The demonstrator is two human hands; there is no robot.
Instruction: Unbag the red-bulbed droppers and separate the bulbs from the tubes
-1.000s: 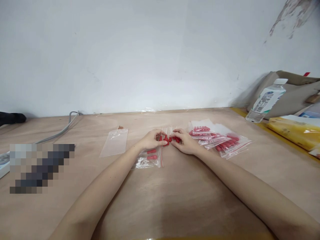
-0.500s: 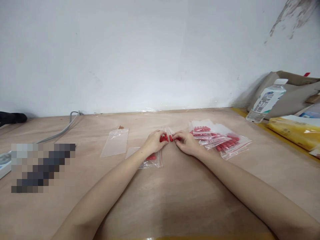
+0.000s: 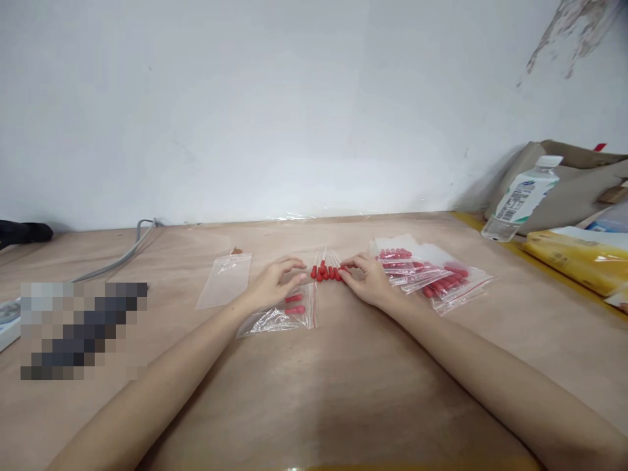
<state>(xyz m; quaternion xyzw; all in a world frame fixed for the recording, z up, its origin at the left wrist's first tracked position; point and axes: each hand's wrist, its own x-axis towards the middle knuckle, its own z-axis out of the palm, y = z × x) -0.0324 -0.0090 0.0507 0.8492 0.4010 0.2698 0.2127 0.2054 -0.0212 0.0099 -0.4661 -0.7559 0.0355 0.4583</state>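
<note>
Between my hands lies a row of small red rounded pieces [image 3: 324, 272]; thin pale stems or strands seem to fan back from them, though their kind is too small to tell. My right hand [image 3: 364, 278] pinches the red piece at the row's right end, with thumb and forefinger around it. To the left of the row, my left hand [image 3: 275, 282] is open, fingers apart, and holds nothing. Partly beneath it is a clear zip bag [image 3: 275, 322] with red pieces inside. Beside my right hand, several overlapping zip bags [image 3: 417, 269] hold more red pieces.
A flat zip bag [image 3: 226, 281] lies on the left of the brown tabletop [image 3: 314, 405]. A grey cable [image 3: 112, 267] leads to a white power strip [image 3: 8, 327]. At right are a plastic bottle [image 3: 524, 199], a grey-beige bag [image 3: 579, 167] and a yellow package [image 3: 574, 258].
My left hand has let go of the red pieces and drawn left, uncovering more of the row and the bag below. My right hand has stayed nearly in place.
</note>
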